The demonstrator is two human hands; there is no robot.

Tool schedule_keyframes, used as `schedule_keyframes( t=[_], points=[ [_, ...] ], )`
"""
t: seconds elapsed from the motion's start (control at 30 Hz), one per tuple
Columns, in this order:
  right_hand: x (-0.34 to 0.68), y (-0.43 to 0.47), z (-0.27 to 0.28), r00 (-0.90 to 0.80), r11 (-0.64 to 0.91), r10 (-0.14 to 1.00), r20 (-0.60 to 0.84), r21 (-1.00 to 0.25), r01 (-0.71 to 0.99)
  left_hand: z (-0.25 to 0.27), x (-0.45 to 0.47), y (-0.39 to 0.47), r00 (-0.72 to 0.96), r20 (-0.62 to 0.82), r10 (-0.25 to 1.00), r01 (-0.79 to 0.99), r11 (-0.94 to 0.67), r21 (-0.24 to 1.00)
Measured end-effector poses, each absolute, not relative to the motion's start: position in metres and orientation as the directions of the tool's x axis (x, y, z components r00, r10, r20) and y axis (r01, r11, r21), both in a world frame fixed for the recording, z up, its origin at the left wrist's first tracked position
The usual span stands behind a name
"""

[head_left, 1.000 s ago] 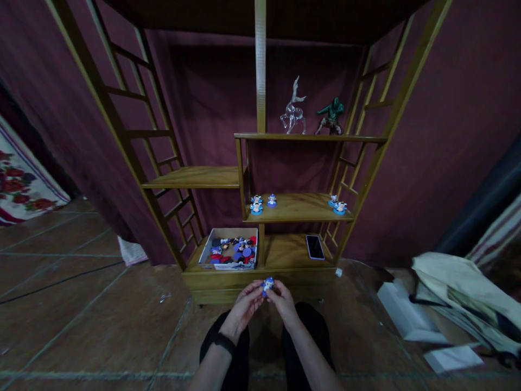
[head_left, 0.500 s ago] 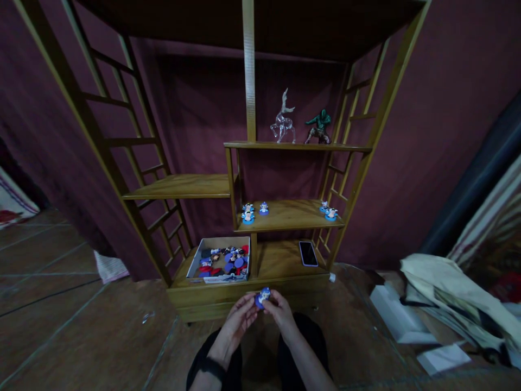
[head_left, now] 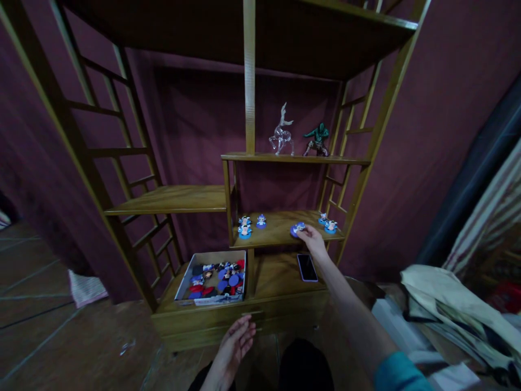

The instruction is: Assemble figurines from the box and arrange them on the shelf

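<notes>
My right hand (head_left: pixel 312 240) reaches over the middle shelf (head_left: pixel 277 234) and grips a small purple-based figurine (head_left: pixel 298 229), which is tilted. Whether its base touches the wood I cannot tell. To its right are a blue-based figurine (head_left: pixel 330 227) and a smaller one (head_left: pixel 323 218) behind it. At the shelf's left end are another purple-based figurine (head_left: pixel 261 221) and two blue-based ones (head_left: pixel 245 231). Low in front of the cabinet, my left hand (head_left: pixel 237 339) is empty, palm turned inward, fingers slightly curled and apart.
On the bottom level sit an open box (head_left: pixel 183 283) of jumbled figurines and a phone (head_left: pixel 306 267). Higher up stand a clear deer figure (head_left: pixel 282 133) and a green-hooded figure (head_left: pixel 317 140). Folded cream cloth (head_left: pixel 443 293) and white boxes lie on the floor at right.
The right hand has carried the purple-based figurine from in front of my lap up to the middle shelf. My left hand has let go of it and dropped slightly. The view has shifted.
</notes>
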State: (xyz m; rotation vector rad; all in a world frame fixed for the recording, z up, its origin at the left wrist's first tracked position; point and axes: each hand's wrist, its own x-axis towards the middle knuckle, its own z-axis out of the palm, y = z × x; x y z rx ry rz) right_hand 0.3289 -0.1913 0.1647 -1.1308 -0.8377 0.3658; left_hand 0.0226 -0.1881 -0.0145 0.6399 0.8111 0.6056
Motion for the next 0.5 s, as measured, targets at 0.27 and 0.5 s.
schedule_keyframes(
  t=[0.27, 0.5],
  points=[
    [0.374, -0.107, 0.17, 0.598, 0.234, 0.688, 0.412, -0.905, 0.355, -0.014, 0.022, -0.185, 0.552, -0.48, 0.681, -0.229, 0.678, 0.698],
    [0.368, -0.066, 0.157, 0.556, 0.118, 0.727, 0.403, -0.871, 0.477, -0.013, 0.021, -0.185, 0.57, -0.483, 0.664, -0.214, 0.688, 0.694]
  ],
)
